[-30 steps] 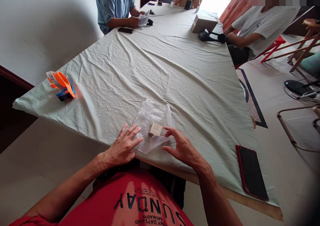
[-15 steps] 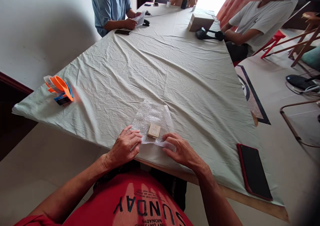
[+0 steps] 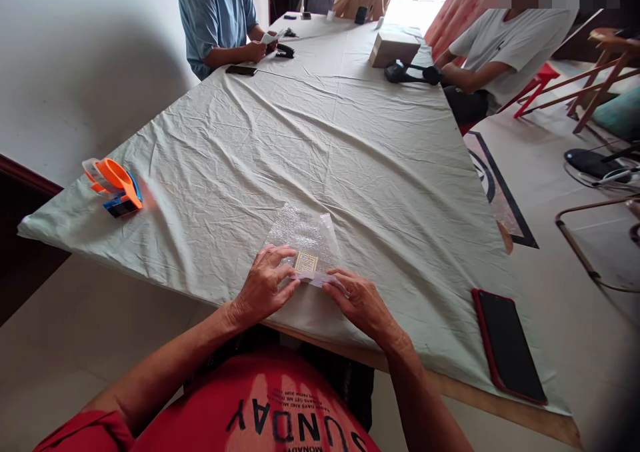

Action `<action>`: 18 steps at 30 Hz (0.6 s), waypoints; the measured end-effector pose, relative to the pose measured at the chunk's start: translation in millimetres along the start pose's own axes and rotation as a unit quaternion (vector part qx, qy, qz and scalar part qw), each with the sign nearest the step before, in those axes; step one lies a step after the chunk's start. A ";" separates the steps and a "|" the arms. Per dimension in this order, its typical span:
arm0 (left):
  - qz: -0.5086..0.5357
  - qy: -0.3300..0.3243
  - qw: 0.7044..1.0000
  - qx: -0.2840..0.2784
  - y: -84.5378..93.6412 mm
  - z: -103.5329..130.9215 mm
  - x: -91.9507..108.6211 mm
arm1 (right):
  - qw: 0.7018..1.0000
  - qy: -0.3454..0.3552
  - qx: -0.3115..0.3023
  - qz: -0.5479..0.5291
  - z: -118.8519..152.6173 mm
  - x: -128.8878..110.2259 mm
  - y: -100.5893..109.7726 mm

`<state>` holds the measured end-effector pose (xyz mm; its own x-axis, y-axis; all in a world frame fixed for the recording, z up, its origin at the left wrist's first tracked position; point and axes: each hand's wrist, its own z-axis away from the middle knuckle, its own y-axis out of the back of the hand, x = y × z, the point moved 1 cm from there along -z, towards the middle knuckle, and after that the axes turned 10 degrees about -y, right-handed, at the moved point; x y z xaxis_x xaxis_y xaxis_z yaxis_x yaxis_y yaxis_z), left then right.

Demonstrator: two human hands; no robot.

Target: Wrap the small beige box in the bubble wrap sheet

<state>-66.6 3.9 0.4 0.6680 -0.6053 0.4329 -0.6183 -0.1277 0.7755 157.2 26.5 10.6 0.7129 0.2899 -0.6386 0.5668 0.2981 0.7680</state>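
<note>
A small square box (image 3: 306, 263) with a printed label lies on a sheet of bubble wrap (image 3: 300, 229) near the table's front edge. At the box's left side, my left hand (image 3: 267, 280) has its fingertips by the box and its thumb at the near edge of the wrap. My right hand (image 3: 357, 300) pinches the near right edge of the wrap between thumb and fingers. That near edge is lifted a little in front of the box.
An orange and blue tape dispenser (image 3: 117, 187) stands at the left. A phone in a red case (image 3: 509, 345) lies at the right edge. Farther back are a cardboard box (image 3: 395, 49), a black device (image 3: 413, 73), a dark phone (image 3: 241, 71) and several seated people.
My left hand has moved right, up to the box. The near edge of the wrap has been raised toward the box, and my right hand has closed on it.
</note>
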 end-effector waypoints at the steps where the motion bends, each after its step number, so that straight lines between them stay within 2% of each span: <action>1: 0.012 0.007 1.000 -0.004 -0.3 -3.6 -0.9 | 1.000 -0.004 0.004 -0.014 -0.9 -0.7 0.2; 8: 0.151 0.069 0.986 -0.005 -4.6 -20.9 -10.0 | 0.991 -0.012 0.055 -0.124 -9.4 0.7 -4.2; 12: 0.224 0.102 0.969 0.005 -8.4 -23.8 -13.1 | 0.985 -0.031 0.054 -0.160 -11.6 4.9 -4.6; 18: 0.258 0.132 0.957 0.031 -11.5 -23.2 -13.3 | 0.979 -0.075 0.045 -0.184 -12.3 6.0 -4.6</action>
<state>-58.8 31.7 -3.6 0.3425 -0.3827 0.8581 -0.9121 0.0835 0.4013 153.8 38.1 2.6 0.5024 0.0384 -0.8638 0.8261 0.2735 0.4927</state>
